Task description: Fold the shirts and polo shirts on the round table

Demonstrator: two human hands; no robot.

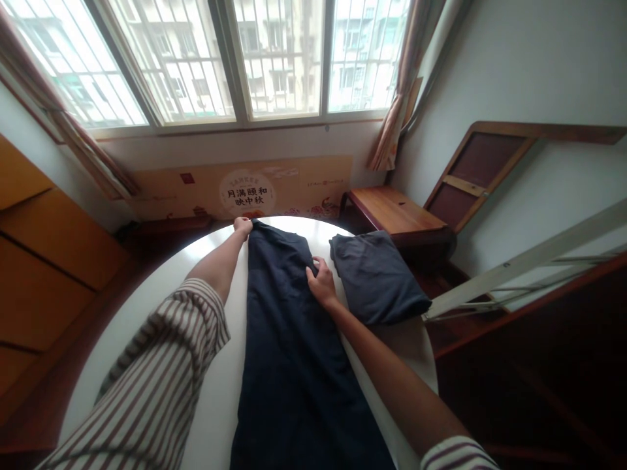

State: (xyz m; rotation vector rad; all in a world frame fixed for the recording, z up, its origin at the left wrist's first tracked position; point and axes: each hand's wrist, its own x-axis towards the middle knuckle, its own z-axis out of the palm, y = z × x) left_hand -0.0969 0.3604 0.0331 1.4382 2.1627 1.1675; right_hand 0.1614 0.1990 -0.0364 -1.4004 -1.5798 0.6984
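Head camera view, looking down at a round white table (142,333) that fills the lower middle of the frame. A long navy garment (289,339) (possibly trousers) lies lengthwise on it, from the bottom edge up to the table's far rim at centre. The left hand (242,226), just above centre, pinches the garment's far left corner. The right hand (321,282), right of centre, touches its right edge with bent fingers; whether they grip the fabric, I cannot tell. Both arms wear striped sleeves (161,365). Right of the right hand, a folded dark cloth (379,277) rests near the table's edge. Barred windows (279,59) span the top; below them stands a beige printed panel (304,186), with a low wooden table (396,209) at right.
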